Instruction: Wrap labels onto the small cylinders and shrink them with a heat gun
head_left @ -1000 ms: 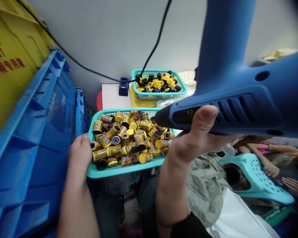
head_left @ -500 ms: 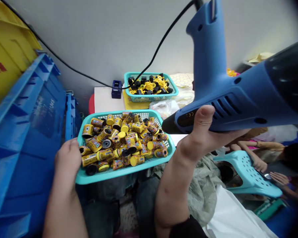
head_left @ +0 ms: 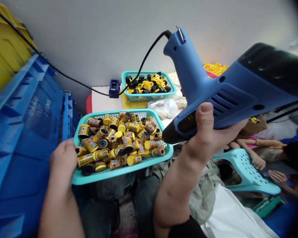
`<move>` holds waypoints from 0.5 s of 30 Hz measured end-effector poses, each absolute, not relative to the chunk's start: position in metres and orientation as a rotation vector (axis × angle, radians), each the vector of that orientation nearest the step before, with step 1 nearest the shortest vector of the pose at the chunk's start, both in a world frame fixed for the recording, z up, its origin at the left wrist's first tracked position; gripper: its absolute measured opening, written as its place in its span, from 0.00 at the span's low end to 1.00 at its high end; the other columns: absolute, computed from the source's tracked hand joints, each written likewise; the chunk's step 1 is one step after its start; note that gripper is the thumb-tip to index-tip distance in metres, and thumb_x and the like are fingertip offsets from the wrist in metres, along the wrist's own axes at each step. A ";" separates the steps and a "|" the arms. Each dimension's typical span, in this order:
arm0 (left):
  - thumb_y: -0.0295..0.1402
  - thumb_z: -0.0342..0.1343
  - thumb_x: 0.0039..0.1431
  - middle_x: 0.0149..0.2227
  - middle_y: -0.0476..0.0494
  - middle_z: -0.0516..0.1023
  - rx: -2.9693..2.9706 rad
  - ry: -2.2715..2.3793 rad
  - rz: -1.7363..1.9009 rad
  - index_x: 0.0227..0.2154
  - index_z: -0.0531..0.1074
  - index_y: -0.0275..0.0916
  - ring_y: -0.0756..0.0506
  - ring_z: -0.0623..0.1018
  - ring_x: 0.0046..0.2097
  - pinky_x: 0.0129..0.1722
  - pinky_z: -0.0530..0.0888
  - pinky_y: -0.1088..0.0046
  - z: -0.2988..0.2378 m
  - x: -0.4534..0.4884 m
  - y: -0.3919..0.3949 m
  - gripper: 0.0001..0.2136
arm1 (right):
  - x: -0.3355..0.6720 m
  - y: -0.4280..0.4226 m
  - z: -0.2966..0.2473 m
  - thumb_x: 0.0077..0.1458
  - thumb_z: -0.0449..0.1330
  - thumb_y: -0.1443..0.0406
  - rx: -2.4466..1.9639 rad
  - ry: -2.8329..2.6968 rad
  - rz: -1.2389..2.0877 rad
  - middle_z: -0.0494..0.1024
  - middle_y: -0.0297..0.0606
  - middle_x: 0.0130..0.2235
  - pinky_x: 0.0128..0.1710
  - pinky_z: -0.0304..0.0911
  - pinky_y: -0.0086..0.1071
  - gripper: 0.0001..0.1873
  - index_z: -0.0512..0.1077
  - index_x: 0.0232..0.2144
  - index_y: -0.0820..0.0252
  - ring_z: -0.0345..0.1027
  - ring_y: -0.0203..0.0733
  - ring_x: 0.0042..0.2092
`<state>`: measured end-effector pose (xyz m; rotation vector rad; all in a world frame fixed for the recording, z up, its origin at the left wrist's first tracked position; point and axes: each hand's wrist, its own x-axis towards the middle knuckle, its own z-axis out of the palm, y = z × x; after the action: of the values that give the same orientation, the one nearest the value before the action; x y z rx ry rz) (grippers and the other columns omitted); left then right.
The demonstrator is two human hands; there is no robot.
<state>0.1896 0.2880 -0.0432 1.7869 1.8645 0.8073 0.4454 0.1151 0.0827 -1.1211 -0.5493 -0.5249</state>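
My right hand [head_left: 208, 129] holds a blue and black corded heat gun [head_left: 228, 96] by its body, the thumb lying along its near side. The gun's handle points up, and its black cable [head_left: 149, 54] runs off to the upper left. My left hand [head_left: 64, 158] is closed on the left rim of a teal plastic basket [head_left: 119, 173]. Heaped in that basket are many small yellow printed cylinders [head_left: 101, 153], some with black ends and some with yellow caps. The gun's black tip [head_left: 169, 133] overlaps the basket's right edge; I cannot tell whether they touch.
Behind stands a second teal basket [head_left: 151, 97] of black and yellow parts, beside a dark blue tape dispenser [head_left: 114, 88]. Blue crates [head_left: 20, 132] rise along the left. A teal stool [head_left: 253, 172] and another person's hands [head_left: 275, 177] are at the right.
The heat gun has tilted, its handle end coming lower and to the left. The basket, held by my left hand, appears slightly further left in view.
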 end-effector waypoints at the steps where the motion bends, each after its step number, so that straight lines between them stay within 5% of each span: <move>1: 0.43 0.40 0.58 0.50 0.47 0.78 1.787 1.867 0.804 0.44 0.74 0.39 0.37 0.72 0.56 0.49 0.70 0.57 -0.043 0.190 0.288 0.22 | 0.446 0.115 0.083 0.44 0.67 0.55 -1.138 -0.545 -0.508 0.72 0.26 0.48 0.62 0.58 0.37 0.25 0.67 0.46 0.46 0.68 0.36 0.52; 7: 0.40 0.40 0.58 0.51 0.39 0.77 1.761 1.919 0.749 0.47 0.74 0.33 0.35 0.73 0.56 0.53 0.71 0.55 -0.038 0.194 0.286 0.24 | 0.451 0.119 0.080 0.40 0.69 0.54 -1.114 -0.540 -0.512 0.72 0.34 0.44 0.60 0.61 0.48 0.36 0.65 0.49 0.60 0.71 0.41 0.47; 15: 0.40 0.41 0.58 0.47 0.46 0.80 1.799 1.917 0.759 0.43 0.76 0.39 0.36 0.73 0.55 0.49 0.72 0.56 -0.039 0.192 0.287 0.21 | 0.449 0.122 0.079 0.43 0.68 0.55 -1.061 -0.542 -0.478 0.73 0.34 0.46 0.60 0.62 0.43 0.32 0.67 0.50 0.56 0.70 0.39 0.50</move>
<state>0.1924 0.2866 -0.0386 1.7987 1.9167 0.7589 0.4494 0.1216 0.0790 -1.0605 -0.5425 -0.4782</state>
